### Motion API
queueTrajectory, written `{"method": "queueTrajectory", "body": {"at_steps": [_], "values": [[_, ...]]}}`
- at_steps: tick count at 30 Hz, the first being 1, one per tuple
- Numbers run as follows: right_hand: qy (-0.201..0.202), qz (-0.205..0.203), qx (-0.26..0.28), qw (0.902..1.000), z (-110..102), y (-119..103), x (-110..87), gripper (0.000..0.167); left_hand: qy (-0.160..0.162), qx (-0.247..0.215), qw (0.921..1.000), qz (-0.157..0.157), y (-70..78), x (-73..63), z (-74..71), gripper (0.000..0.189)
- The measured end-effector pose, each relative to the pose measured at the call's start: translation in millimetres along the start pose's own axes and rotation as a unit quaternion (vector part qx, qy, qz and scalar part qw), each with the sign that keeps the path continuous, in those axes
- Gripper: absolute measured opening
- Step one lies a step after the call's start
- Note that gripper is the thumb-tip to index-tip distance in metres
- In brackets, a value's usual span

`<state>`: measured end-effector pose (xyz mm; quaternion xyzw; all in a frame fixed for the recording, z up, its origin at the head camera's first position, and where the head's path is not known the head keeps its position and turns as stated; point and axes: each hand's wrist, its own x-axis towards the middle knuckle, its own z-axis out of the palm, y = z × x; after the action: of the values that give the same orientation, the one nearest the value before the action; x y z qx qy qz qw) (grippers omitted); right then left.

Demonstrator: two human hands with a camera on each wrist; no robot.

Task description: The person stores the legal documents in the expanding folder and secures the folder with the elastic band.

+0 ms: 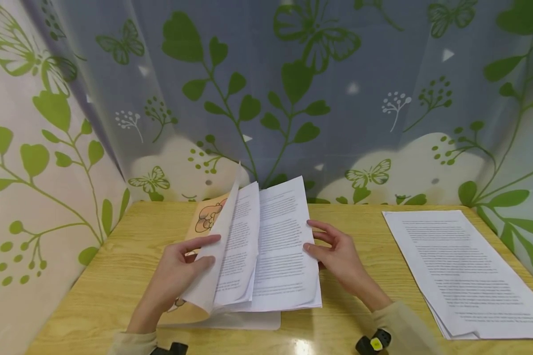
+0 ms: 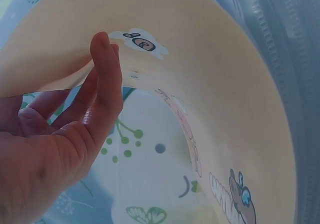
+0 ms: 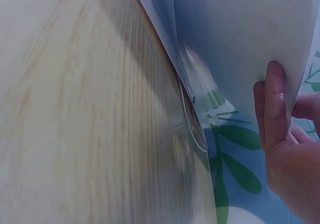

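My left hand (image 1: 173, 271) pinches the edge of a cream folder's front cover (image 2: 240, 74), printed with cartoon figures, and holds it bent up and open. In the left wrist view the cover curves past my left hand (image 2: 75, 129). Inside the folder, printed sheets (image 1: 240, 246) lean up behind the cover. To the right, a stack of printed pages (image 1: 281, 246) stands tilted, its right edge between the thumb and fingers of my right hand (image 1: 339, 259). The right wrist view shows the fingers of my right hand (image 3: 290, 139) against the blank back of the pages (image 3: 240, 29).
Another stack of printed paper (image 1: 466, 276) lies at the table's right side, its lower corner slightly curled. The folder's pale back (image 1: 248, 321) rests on the wooden table (image 1: 106, 276). A leaf-patterned curtain (image 1: 257, 98) hangs behind the table and at both sides.
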<state>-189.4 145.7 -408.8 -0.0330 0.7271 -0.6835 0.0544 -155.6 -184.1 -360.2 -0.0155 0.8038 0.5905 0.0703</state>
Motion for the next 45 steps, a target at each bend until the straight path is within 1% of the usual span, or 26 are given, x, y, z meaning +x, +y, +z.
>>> {"method": "queueTrajectory", "body": {"at_steps": [6,15,23,33,45], "values": [[-0.001,0.007,0.008,0.9999,4.6,-0.4,1.1,0.063,0.001,-0.001,1.0000,0.000,-0.5,0.3,-0.4,0.045],[0.002,0.019,0.002,0.9998,8.6,0.6,2.2,0.061,-0.001,-0.005,1.0000,-0.001,-1.4,0.5,-1.0,0.044],[-0.004,0.014,0.001,0.9999,11.2,1.2,4.0,0.057,0.000,-0.003,1.0000,0.001,-1.5,0.7,-1.2,0.044],[-0.002,0.017,0.021,0.9996,16.6,2.5,7.2,0.055,0.005,0.001,1.0000,0.000,0.3,0.8,-0.2,0.044],[-0.005,0.008,0.034,0.9994,24.4,5.2,9.6,0.057,-0.003,0.004,1.0000,-0.001,0.5,1.9,-0.6,0.045]]}}
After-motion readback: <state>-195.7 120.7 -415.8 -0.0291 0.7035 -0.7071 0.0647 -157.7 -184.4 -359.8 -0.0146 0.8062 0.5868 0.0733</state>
